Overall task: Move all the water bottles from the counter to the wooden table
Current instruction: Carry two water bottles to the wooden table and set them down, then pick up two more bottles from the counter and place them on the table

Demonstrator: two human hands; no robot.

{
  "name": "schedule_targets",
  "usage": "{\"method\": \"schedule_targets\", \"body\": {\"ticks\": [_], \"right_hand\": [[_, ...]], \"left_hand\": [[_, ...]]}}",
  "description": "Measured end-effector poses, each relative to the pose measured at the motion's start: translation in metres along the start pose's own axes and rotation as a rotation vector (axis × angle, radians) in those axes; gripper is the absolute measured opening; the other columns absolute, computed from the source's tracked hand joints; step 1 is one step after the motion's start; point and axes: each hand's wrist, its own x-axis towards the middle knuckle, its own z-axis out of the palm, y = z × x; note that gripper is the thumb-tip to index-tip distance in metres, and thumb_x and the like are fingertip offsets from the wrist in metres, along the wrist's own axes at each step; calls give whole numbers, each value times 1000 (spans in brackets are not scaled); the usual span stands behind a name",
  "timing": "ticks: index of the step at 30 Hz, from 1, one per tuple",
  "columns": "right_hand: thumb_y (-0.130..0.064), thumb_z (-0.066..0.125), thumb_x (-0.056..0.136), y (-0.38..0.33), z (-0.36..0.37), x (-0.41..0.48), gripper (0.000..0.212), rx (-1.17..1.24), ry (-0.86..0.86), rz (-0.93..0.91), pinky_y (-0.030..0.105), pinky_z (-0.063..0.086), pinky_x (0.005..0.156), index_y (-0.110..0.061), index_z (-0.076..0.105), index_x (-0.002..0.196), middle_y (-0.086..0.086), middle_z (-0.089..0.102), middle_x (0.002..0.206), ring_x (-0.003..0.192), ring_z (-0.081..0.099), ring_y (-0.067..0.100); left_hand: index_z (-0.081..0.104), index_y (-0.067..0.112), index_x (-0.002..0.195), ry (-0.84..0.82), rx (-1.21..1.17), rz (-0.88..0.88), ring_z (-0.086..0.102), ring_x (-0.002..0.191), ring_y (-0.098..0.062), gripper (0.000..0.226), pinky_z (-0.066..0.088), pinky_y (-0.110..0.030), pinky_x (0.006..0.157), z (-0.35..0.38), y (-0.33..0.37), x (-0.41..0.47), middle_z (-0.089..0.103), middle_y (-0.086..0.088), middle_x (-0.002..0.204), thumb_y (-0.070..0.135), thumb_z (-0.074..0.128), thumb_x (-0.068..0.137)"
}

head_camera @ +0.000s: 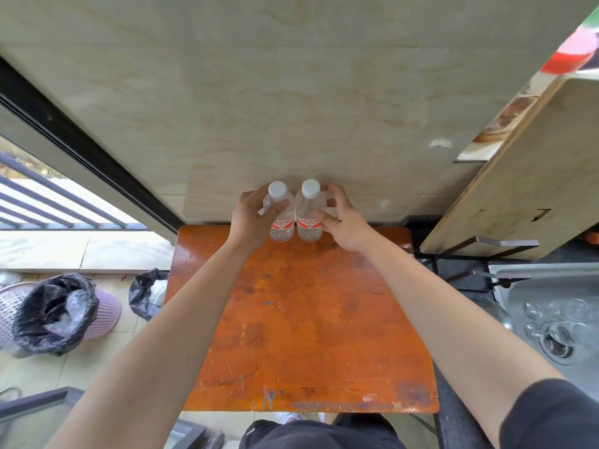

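Observation:
Two clear water bottles with white caps and red labels stand upright side by side at the far edge of the orange wooden table, close to the tiled wall. My left hand wraps the left bottle from its left side. My right hand holds the right bottle from its right side, fingers around its shoulder. Both bottle bases appear to rest on the tabletop.
A steel sink with several glasses lies to the right, with a counter edge above it. On the floor to the left are a pink bin lined with a black bag and another black bag.

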Motion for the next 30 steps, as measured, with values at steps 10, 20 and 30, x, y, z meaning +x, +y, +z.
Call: {"method": "schedule_targets", "body": {"ticks": [10,20,30], "right_hand": [[-27,49,107,-15,5,-17,65,21,9,51,34,32,110,-28,9,159,5,21,166,150,27,27],[-49,38,106,-52,-59,-112,60,-720,702,-302,55,21,122,-18,33,157,24,18,165,152,17,45],[-50,42,103,30,-105,-324,66,-849,1129,31,58,11,124,-14,31,157,22,15,167,154,11,43]], "left_hand": [[40,31,151,-91,103,-9,49,131,-22,57,47,-40,99,-6,11,-11,51,-2,145,34,63,98],[25,21,160,304,811,685,4,154,-41,64,7,-60,123,-50,74,-59,10,-22,166,53,29,105],[32,16,157,70,581,990,15,153,-42,64,18,-66,118,99,142,-152,21,-24,164,52,31,104]]}}
